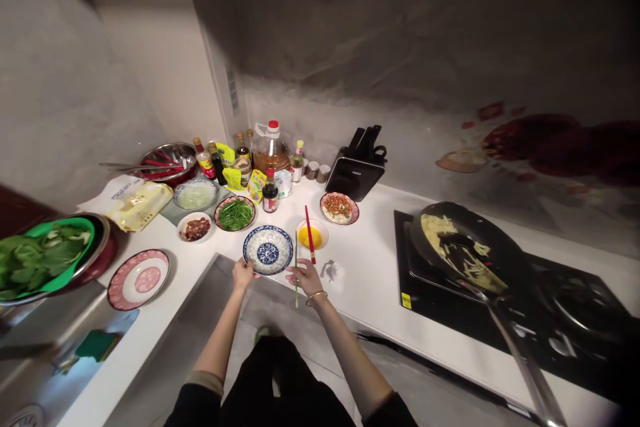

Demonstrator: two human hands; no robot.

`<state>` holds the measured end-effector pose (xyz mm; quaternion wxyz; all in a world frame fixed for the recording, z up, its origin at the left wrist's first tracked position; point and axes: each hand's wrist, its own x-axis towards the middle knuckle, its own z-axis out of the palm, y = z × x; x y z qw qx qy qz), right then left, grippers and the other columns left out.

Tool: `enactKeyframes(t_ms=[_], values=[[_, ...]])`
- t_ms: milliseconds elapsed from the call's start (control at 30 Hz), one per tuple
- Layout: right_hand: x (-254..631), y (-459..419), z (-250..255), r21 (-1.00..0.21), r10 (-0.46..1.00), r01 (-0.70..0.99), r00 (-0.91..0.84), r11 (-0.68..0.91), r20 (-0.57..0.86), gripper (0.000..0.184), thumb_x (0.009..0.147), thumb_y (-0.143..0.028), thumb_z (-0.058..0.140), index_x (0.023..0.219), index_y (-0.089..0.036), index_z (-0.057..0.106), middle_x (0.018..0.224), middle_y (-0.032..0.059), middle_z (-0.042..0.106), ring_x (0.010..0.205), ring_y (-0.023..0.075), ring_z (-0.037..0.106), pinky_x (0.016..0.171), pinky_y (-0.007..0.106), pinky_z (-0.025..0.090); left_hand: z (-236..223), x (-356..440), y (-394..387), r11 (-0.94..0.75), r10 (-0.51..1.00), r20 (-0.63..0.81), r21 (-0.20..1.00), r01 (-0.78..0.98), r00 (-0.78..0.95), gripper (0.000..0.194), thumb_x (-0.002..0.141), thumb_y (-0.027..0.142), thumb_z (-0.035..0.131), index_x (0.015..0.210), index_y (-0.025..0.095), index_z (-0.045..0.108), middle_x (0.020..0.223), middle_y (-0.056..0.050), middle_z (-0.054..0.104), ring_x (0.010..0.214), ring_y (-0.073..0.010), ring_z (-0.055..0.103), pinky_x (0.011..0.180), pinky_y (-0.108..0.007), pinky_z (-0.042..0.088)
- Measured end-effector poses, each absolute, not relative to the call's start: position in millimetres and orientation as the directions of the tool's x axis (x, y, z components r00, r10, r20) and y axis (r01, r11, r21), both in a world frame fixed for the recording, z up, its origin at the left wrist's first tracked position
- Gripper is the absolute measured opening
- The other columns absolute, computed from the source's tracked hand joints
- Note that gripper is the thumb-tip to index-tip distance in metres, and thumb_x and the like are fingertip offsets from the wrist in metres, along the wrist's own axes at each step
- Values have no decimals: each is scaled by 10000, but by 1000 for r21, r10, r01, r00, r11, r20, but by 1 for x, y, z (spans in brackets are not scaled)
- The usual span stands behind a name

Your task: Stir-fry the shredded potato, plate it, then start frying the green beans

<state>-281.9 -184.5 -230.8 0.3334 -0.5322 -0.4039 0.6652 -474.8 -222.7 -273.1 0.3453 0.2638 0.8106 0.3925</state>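
Note:
A blue-and-white patterned plate [268,251] is held at the counter's front edge, tilted towards me. My left hand [244,274] is closed on its near left rim. At its right side my right hand [306,276] has a thin green stick [296,247], chopstick-like, upright in its fingers; whether these fingers also grip the plate I cannot tell. Just behind that hand stands a small bowl of beaten egg [311,236], with red chopsticks [310,233] across it. Around them are a plate of chopped greens [235,214] and a plate of chopped chilli and garlic [339,207].
On the hob at right sits a wok [465,247] with pale yellow food, its long handle [525,360] pointing towards me. A knife block [355,173] and bottles [271,191] line the back. At left are a meat bowl [195,228], a pink-rimmed plate [139,279] and leafy greens [45,257] beside the sink.

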Motion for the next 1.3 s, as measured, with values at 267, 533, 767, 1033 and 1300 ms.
enactKeyframes(t_ms=[267, 533, 767, 1033, 1300], values=[[-317, -159, -242, -911, 905, -13, -128, -411, -407, 491, 524, -607, 679, 757, -208, 515, 705, 23, 678, 615, 211, 669, 557, 324, 544, -274, -490, -205, 543, 748, -360, 815, 203, -558, 200, 753, 355, 566, 807, 163, 566, 459, 34, 552, 453, -195, 629, 539, -241, 442], [-347, -127, -247, -925, 937, 221, -95, -309, -335, 332, 569, -481, 665, 702, -211, 525, 537, -9, 638, 573, 188, 640, 544, 274, 495, -251, -492, -210, 425, 744, -188, 874, 237, -641, 369, 762, 367, 573, 1068, 162, 574, 885, -118, 666, 881, -249, 646, 790, -321, 463], [-398, -122, -228, -939, 877, 253, -363, -233, -315, 396, 603, -550, 616, 762, -201, 517, 576, 16, 655, 537, 194, 637, 470, 279, 495, -207, -493, -200, 212, 876, -81, 950, 229, -475, 268, 772, 322, 546, 923, 161, 699, 810, -50, 702, 746, -182, 622, 730, -271, 472], [-546, -81, -192, -949, 656, 306, -732, 77, -183, 389, 656, -559, 615, 717, -176, 628, 639, 36, 671, 604, 184, 630, 557, 292, 523, -185, -604, -210, 125, 729, -34, 989, 84, -684, 374, 764, 395, 543, 1002, 152, 699, 845, -49, 726, 731, -194, 630, 709, -293, 485], [-816, 47, -173, -684, 626, 554, -759, 475, -179, 191, 878, -252, 507, 988, -164, 635, 1055, 85, 641, 1001, 178, 579, 894, 326, 449, -194, -752, -212, -1, 487, -110, 992, -126, -866, 480, 668, 503, 659, 978, 138, 701, 831, -104, 733, 797, -229, 677, 736, -310, 522]])
